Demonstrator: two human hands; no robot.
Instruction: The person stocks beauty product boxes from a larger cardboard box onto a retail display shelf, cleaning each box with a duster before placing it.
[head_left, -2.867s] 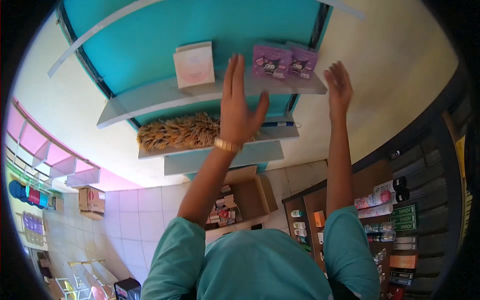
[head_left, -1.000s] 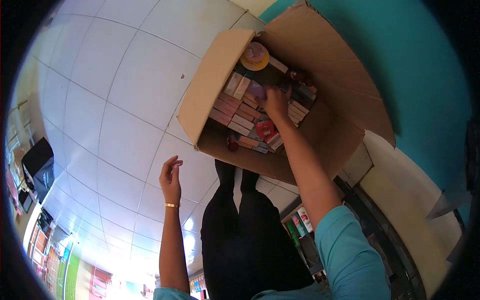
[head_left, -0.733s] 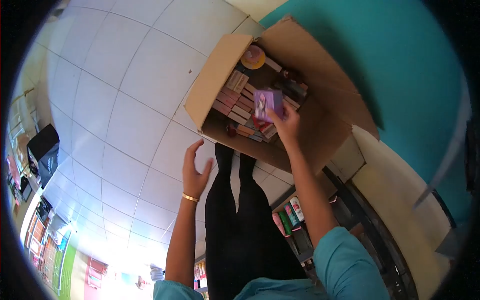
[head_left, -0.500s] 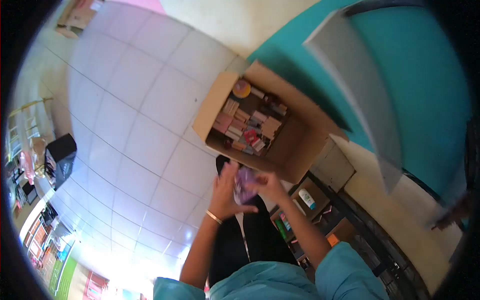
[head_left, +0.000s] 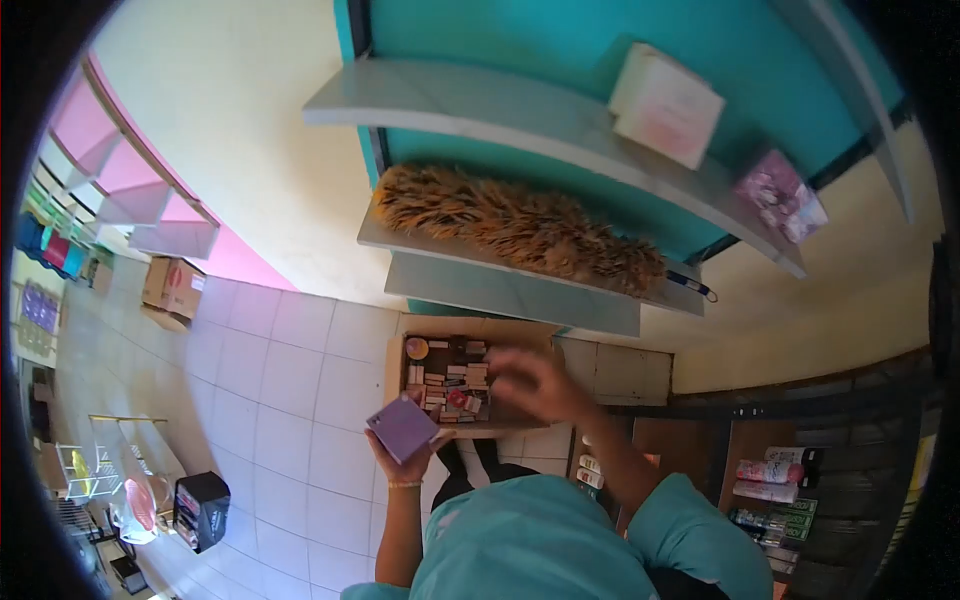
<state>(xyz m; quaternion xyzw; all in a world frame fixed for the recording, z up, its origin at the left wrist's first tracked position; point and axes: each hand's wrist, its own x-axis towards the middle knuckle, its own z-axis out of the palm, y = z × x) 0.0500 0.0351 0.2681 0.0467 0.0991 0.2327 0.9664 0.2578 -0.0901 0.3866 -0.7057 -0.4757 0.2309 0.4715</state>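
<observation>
Near the open carton [head_left: 480, 326], we cup the purple box [head_left: 402, 430] in curled left fingers [head_left: 374, 446], likely for steadiness, right fingers [head_left: 512, 360] parted, gripping nothing visible.

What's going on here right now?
A person's left hand holds a square purple box. The right hand, blurred, shows in front of an open brown cardboard box, its fingers apart with nothing visible in them. On the curved-looking grey shelf stand a square white-and-pink box and a pinkish-purple patterned box.
</observation>
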